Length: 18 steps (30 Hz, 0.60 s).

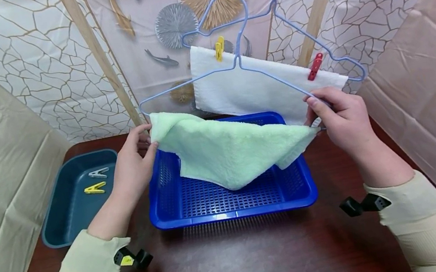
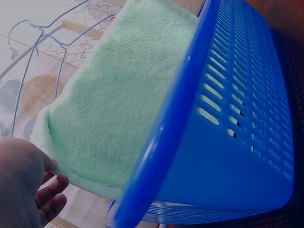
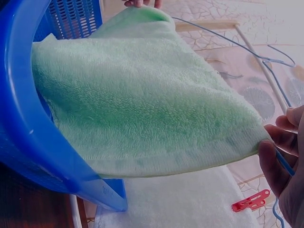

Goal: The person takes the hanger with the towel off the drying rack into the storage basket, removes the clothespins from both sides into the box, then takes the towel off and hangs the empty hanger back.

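A pale green towel (image 1: 229, 148) hangs folded over the lower part of a blue wire hanger (image 1: 273, 76), above a blue perforated basket (image 1: 235, 214). My left hand (image 1: 132, 162) pinches the towel's left edge between thumb and fingers, close to the hanger's left end. On the other side my right hand (image 1: 342, 117) grips the hanger's right end together with the towel's right corner. In the right wrist view the hanger wire passes through the right hand (image 3: 289, 161), and the towel corner is at its fingertips. The left wrist view shows the towel (image 2: 114, 95) stretching beyond the basket rim.
Behind, a white towel (image 1: 253, 87) hangs on a second blue hanger (image 1: 309, 36), held by a yellow clothespin (image 1: 219, 48) and a red clothespin (image 1: 315, 66). A dark teal tub (image 1: 62, 212) at the left contains a grey clothespin (image 1: 98, 173) and a yellow clothespin (image 1: 95, 189).
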{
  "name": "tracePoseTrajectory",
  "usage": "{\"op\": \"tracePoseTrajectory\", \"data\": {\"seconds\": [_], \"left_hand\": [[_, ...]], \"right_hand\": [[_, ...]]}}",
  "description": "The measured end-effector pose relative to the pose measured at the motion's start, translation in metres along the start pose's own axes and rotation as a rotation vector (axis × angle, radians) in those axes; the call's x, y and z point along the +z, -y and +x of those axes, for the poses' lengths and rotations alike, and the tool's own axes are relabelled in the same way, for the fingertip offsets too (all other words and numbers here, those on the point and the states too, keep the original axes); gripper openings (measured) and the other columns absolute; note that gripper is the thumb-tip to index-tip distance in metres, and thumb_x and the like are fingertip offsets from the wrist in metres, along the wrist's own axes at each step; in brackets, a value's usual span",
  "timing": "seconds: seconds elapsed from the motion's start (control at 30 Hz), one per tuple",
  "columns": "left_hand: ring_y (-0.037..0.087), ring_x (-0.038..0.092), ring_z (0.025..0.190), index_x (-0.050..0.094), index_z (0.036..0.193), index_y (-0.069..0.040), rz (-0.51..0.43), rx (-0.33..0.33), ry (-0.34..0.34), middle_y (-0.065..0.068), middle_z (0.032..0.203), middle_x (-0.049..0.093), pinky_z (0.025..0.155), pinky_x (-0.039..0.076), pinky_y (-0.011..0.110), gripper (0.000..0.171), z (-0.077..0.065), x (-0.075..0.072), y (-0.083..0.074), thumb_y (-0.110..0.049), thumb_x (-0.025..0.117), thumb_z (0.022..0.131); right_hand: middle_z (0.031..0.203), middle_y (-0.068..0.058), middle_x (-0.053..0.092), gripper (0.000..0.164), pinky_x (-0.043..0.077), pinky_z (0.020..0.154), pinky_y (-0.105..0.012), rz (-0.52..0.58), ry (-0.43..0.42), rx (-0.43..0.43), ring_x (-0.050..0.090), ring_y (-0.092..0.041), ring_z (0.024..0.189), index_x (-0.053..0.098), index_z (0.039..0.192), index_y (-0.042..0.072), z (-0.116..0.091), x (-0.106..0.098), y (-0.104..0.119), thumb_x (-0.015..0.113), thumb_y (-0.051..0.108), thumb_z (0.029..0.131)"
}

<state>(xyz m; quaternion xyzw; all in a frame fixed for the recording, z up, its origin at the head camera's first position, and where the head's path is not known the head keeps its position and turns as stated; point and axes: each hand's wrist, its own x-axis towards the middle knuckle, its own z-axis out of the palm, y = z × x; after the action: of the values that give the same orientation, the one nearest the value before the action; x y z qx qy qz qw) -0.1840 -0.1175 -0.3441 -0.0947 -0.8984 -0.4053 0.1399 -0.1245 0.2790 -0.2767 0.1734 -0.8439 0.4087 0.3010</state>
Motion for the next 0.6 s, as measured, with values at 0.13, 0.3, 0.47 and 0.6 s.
{"op": "tracePoseTrajectory", "data": {"seconds": [0.13,0.3,0.47,0.6], "left_hand": [[0.017,0.058,0.09,0.042,0.133,-0.026,-0.001,-0.006,0.002,0.001,0.103,0.057,0.076,0.052,0.038,0.043,-0.001,0.0,0.002,-0.026,0.056,0.092],[0.018,0.058,0.09,0.041,0.134,-0.027,0.005,-0.016,-0.001,0.002,0.103,0.057,0.076,0.052,0.038,0.044,-0.001,0.001,0.004,-0.027,0.055,0.092],[0.019,0.058,0.091,0.041,0.134,-0.027,0.011,-0.035,0.001,0.002,0.104,0.057,0.076,0.052,0.039,0.044,-0.002,0.0,0.006,-0.027,0.055,0.093],[0.02,0.057,0.092,0.04,0.135,-0.026,0.013,-0.046,0.0,0.003,0.105,0.057,0.078,0.051,0.04,0.044,-0.002,0.0,0.006,-0.027,0.055,0.093]], "right_hand": [[0.069,-0.009,0.06,0.014,0.046,0.048,-0.015,0.007,-0.001,0.004,0.055,-0.004,0.058,0.066,0.097,-0.001,0.0,0.0,-0.006,0.056,0.005,0.091],[0.07,-0.005,0.061,0.014,0.047,0.047,-0.016,0.016,-0.006,0.008,0.056,-0.005,0.058,0.067,0.098,0.0,-0.001,-0.001,-0.018,0.057,0.006,0.09],[0.07,-0.004,0.061,0.014,0.048,0.047,-0.017,0.031,-0.009,0.019,0.058,-0.008,0.058,0.067,0.099,0.003,-0.002,-0.001,-0.02,0.057,0.009,0.091],[0.071,-0.003,0.061,0.015,0.05,0.049,-0.019,0.036,-0.008,0.042,0.059,-0.01,0.059,0.067,0.1,0.004,-0.002,-0.002,-0.018,0.057,0.012,0.091]]}}
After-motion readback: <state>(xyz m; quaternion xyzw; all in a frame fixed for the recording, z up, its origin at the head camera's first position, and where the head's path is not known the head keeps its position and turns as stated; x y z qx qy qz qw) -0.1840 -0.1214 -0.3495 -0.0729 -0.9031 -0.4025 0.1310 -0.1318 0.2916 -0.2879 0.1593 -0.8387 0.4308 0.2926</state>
